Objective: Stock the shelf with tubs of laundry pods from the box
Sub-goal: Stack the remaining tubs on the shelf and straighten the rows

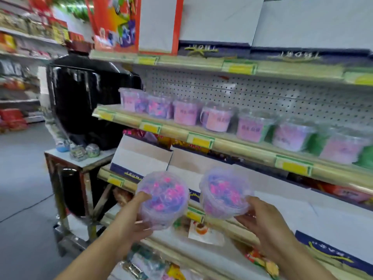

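Tubs of laundry pods, two in hand: my left hand [132, 220] grips the left tub [163, 199], my right hand [262, 217] grips the right tub [224, 194], both near, below the middle shelf [201, 136]. A row of stocked tubs [250, 126] lines that shelf; far left I log a black urn [86, 102] on a small stand [80, 160].

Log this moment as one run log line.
left hand: holds tub | right hand: holds second tub | shelf row: partly stocked | stage: carrying to shelf

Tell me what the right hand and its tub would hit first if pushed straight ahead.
Probably the white carton on the shelf just behind the tub that the right hand holds, below the shelf of tubs; depth is hard to judge.
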`<action>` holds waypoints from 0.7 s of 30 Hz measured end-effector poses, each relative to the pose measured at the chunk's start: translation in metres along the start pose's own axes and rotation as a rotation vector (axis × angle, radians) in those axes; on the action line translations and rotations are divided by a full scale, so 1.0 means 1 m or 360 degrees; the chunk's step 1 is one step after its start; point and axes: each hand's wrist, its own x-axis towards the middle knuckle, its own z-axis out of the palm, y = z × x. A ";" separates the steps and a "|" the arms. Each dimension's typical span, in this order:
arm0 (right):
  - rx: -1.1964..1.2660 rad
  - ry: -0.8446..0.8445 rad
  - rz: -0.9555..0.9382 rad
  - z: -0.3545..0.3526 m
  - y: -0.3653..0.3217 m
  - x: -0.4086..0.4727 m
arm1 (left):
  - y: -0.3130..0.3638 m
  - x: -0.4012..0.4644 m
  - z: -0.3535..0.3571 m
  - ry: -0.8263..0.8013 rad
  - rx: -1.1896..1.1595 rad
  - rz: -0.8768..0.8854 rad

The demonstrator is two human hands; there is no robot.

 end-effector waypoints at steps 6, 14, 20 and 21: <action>-0.0016 -0.0128 -0.0133 0.000 -0.062 0.016 | 0.052 0.003 0.028 -0.0042 -0.0020 0.0114; -0.0019 -0.0224 -0.0193 0.010 -0.099 0.048 | 0.098 0.019 0.043 -0.0023 -0.0069 0.0142; 0.0028 -0.0237 -0.0230 0.050 -0.127 0.080 | 0.145 0.056 0.030 -0.0004 -0.0102 0.0147; 0.0057 -0.0226 -0.0237 0.059 -0.131 0.086 | 0.156 0.065 0.028 -0.0006 -0.0108 0.0173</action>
